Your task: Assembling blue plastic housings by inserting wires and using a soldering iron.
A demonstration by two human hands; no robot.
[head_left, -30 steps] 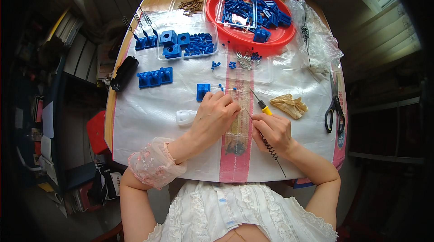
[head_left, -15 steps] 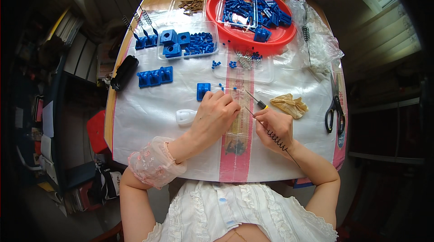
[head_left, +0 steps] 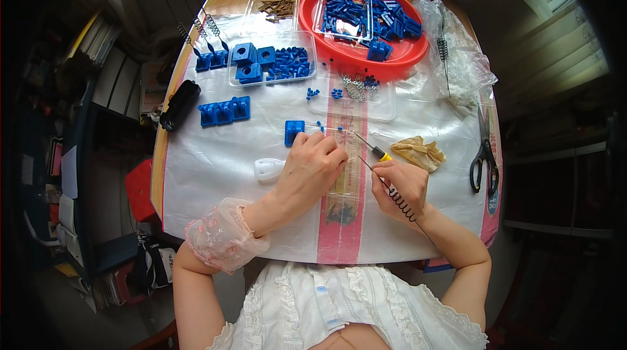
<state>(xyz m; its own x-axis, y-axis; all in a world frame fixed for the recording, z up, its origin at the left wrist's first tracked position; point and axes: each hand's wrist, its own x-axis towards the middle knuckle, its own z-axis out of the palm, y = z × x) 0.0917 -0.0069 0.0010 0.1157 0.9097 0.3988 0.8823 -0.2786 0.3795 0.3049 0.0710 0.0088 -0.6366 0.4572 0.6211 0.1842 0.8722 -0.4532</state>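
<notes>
One black coil-spring wire [head_left: 402, 206], clamped between thumb and fingers of the right hand [head_left: 402, 183], at four o'clock from the left hand [head_left: 313, 164], tip toward eleven, coil trailing toward five. Looks light; probably stiff along the straight ends and springy through the coil, so best taken by the straight shank, close behind the tip. Left hand palm-down, fingertips hidden: cannot tell whether apart or clamped. Counted round the left hand: one blue square base [head_left: 291, 133] at eleven, three holed blue cubes [head_left: 264, 57] farther out in one clear tray [head_left: 287, 79], three upright spring wires [head_left: 200, 27] between ten and eleven, one row of three blue blocks [head_left: 224, 112] at ten, one red tub [head_left: 411, 54] at one; near three, one yellow-and-black screwdriver [head_left: 379, 152], one crumpled tan cloth [head_left: 418, 152], one pair of black-handled scissors [head_left: 485, 145]. Metal nuts [head_left: 353, 88] at one: too crowded to count.
</notes>
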